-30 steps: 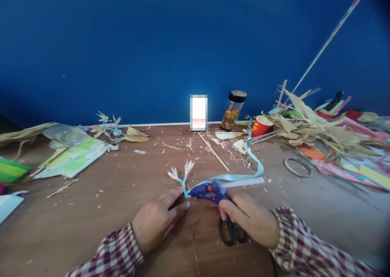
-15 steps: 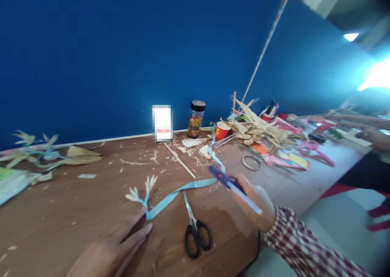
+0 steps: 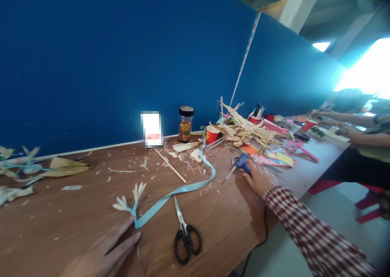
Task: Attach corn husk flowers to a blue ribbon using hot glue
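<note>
My left hand (image 3: 105, 244) rests low on the table, its fingertips closed on the base of a small craft flower (image 3: 134, 199) with pale petals and a blue-wrapped stem. Light blue ribbon (image 3: 183, 188) runs from that base across the table toward the paper cup. My right hand (image 3: 260, 177) is around a dark blue glue gun (image 3: 243, 163), down at the tabletop with its translucent glue stick (image 3: 230, 173) pointing lower left. Part of the gun's grip is hidden by the fingers. Between my hands lie black-handled scissors (image 3: 187, 240), their blades almost together.
Behind are a jar with a black lid (image 3: 185, 124), a red paper cup (image 3: 212, 134) and a heap of dried husks (image 3: 243, 132). A thin stick (image 3: 170, 166) and scraps lie mid-table. Pink scissors (image 3: 301, 149) sit right. A cord (image 3: 265, 224) hangs over the edge. Another person's arms (image 3: 350, 126) are far right.
My right hand has moved the glue gun away from the ribbon, right and back, and turned it. The ribbon now lies lower. My view has shifted right; my left hand stays at the flower.
</note>
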Demonstrator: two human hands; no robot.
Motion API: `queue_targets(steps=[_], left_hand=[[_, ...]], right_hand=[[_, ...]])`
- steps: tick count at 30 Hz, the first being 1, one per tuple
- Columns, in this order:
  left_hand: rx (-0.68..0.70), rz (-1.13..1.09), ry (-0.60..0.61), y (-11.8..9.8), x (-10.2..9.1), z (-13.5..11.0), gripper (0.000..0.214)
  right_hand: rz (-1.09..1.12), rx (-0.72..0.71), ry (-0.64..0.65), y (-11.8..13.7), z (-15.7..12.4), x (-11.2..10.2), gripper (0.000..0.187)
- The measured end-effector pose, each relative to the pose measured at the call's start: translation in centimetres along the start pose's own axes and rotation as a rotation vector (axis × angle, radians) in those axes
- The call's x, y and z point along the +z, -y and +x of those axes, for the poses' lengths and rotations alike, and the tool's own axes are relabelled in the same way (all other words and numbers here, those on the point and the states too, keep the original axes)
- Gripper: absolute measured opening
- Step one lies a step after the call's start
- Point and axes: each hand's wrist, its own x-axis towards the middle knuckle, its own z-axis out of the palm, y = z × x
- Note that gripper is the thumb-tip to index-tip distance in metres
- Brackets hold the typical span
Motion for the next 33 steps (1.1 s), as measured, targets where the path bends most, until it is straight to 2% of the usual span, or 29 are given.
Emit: queue_targets(steps=[3, 4, 6, 8, 10, 14, 16, 18, 21, 24, 28, 33], left_hand=[[0.12, 0.074, 0.114, -0.7, -1.6, 1.1, 0.033], [0.085, 0.111, 0.121, -1.0, -2.0, 1.5, 0.034], [0.072, 0.109, 0.139, -1.4, -2.5, 2.0, 0.037], [0.036, 0.085, 0.158, -1.7, -2.6, 2.2, 0.038], [0.01, 0.05, 0.166, -1.8, -2.5, 2.1, 0.037], [-0.042, -0.065, 0.122, -1.7, -2.7, 2.1, 0.032], [-0.155, -0.127, 0.069, -1.6, -3.0, 2.4, 0.028], [-0.389, -0.164, 0.073, -1.5, -3.3, 3.2, 0.027], [-0.798, -0.294, 0.236, -1.1, -3.7, 4.8, 0.038], [-1.067, -0.613, 0.336, -0.9, -3.5, 6.5, 0.043], [-1.218, -0.966, 0.248, -1.0, -2.5, 7.7, 0.034], [-1.255, -1.107, 0.161, -0.8, -1.3, 8.3, 0.035]], right_hand=[[0.027, 0.017, 0.01, 0.1, -0.6, -2.2, 0.049], [0.07, 0.002, -0.029, 0.6, -0.8, -3.0, 0.045], [0.308, -0.119, -0.069, 2.7, -1.3, -4.3, 0.035], [0.534, -0.301, 0.007, 6.4, -2.1, -5.2, 0.029], [0.654, -0.499, 0.111, 11.2, -2.9, -5.7, 0.024], [0.698, -0.78, 0.136, 19.9, -3.5, -5.4, 0.023], [0.682, -0.769, 0.15, 22.8, -3.2, -4.9, 0.027], [0.685, -0.753, 0.17, 24.6, -2.6, -4.2, 0.033], [0.708, -0.735, 0.229, 26.3, -1.7, -3.1, 0.044], [0.743, -0.703, 0.281, 27.4, -1.0, -2.0, 0.055], [0.833, -0.611, 0.332, 28.2, -0.1, -1.1, 0.047], [0.961, -0.492, 0.34, 27.9, 0.2, -1.3, 0.037]])
